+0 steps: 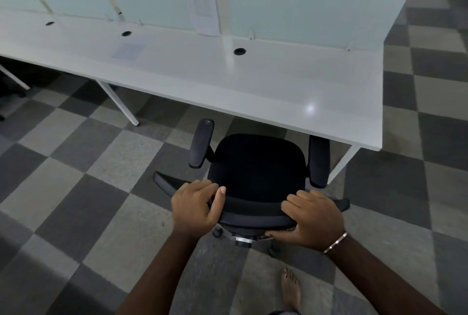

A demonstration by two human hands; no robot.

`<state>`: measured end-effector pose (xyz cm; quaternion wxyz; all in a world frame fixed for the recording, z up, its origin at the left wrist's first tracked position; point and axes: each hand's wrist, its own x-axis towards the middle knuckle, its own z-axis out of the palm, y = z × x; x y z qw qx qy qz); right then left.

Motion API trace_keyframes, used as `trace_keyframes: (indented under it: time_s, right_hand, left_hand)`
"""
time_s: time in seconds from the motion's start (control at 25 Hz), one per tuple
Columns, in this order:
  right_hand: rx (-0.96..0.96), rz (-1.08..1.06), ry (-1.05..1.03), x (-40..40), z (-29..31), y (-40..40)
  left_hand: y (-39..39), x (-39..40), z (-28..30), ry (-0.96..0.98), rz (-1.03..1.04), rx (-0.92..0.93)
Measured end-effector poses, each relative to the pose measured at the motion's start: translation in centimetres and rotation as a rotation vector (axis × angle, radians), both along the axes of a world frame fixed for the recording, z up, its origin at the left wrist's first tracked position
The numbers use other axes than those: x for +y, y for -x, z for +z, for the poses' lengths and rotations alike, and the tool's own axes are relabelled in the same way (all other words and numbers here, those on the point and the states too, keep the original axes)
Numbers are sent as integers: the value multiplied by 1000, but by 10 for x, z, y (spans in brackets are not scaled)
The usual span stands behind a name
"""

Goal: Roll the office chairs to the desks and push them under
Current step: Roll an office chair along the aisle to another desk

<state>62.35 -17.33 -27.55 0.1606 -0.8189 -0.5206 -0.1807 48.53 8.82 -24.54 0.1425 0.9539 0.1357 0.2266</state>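
A long white desk [253,81] runs from the upper left of the frame to the right, backed by pale divider panels [311,10]. At lower centre, the left hand [195,207] grips the left end of the black office chair's backrest [255,212], fingers curled over the top. The chair's seat [257,160] sits just before the desk edge. The right hand [314,221] clasps the backrest's right end.

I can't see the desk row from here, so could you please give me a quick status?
Both hands, left and right, grip chair backrest. Front just under desk edge. Nothing blocking.
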Motion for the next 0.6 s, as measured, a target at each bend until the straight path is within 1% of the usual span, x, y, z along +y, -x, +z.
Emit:
trace_keyframes:
  time_s: [0.16,0.6]
  right_hand:
    - [-3,-30,-31,-10,3,-40]
    - [62,-66,-30,-30,10,-142]
  left_hand:
    - [-42,-10,-4,-4,-8,-34]
    - [-148,-29,-4,-8,-20,-10]
